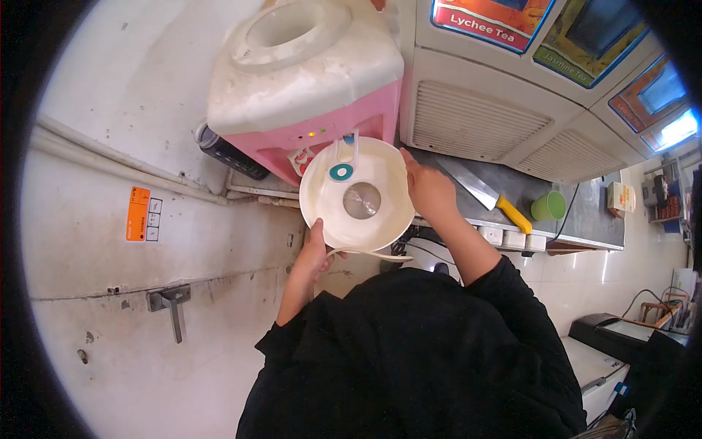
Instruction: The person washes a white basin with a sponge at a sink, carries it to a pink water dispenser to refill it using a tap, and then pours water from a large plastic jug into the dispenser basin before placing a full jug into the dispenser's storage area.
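A round cream-white bowl-shaped vessel [320, 214] is held under the front of a pink and white water dispenser [356, 101]. A grey, shiny circle [361, 200] shows at its centre; whether it is water or a metal plate is unclear. My left hand [313, 249] grips the lower left rim, thumb on top. A pale cord or strap [378, 255] runs past its fingers. On the right rim rests my right hand [432, 189], its index finger extended along the edge and its other fingers largely hidden. A white piece with a teal disc [341, 172] overlaps the vessel's upper part.
Right of me, a metal counter [595, 214] carries a yellow-handled knife [491, 196], a green cup [548, 206] and a small box [621, 197]. White drink dispensers [482, 123] stand behind. A dark tumbler [230, 151] leans left. A metal handle [173, 310] projects from the left wall.
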The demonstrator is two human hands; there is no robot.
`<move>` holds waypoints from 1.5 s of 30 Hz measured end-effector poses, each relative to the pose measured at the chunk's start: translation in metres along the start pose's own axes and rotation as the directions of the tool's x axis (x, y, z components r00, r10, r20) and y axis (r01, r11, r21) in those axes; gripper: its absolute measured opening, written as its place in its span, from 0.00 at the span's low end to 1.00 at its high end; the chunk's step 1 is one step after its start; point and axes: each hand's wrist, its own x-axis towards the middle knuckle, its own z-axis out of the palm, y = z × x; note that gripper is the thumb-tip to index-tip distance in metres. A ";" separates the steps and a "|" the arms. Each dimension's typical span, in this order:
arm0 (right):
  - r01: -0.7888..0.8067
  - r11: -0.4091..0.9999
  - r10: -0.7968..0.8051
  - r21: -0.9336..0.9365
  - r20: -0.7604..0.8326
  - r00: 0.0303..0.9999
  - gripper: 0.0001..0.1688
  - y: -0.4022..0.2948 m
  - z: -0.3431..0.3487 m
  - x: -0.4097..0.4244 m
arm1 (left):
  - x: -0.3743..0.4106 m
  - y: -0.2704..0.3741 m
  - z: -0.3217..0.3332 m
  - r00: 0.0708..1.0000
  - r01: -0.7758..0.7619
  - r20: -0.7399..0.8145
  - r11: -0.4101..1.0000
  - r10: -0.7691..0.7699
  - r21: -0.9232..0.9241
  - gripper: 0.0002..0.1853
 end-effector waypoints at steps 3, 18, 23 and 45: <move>0.001 1.000 -0.001 -0.001 0.008 1.000 0.26 0.002 0.003 0.000 | 0.005 -0.004 -0.003 1.000 0.000 0.012 1.000 0.000 -0.008 0.31; 0.064 0.997 -0.066 -0.039 -0.045 0.997 0.28 0.012 0.000 0.008 | 0.001 -0.004 0.000 0.995 0.073 0.063 0.991 -0.081 0.116 0.29; 0.107 0.994 -0.106 0.010 -0.031 0.994 0.29 0.000 -0.005 0.008 | 0.008 -0.024 -0.003 0.999 -0.005 -0.031 0.996 0.008 0.086 0.31; 0.139 0.987 -0.130 -0.085 0.099 0.987 0.33 0.008 -0.001 0.015 | 0.061 -0.109 -0.012 0.999 -0.011 0.037 0.990 0.016 -0.144 0.28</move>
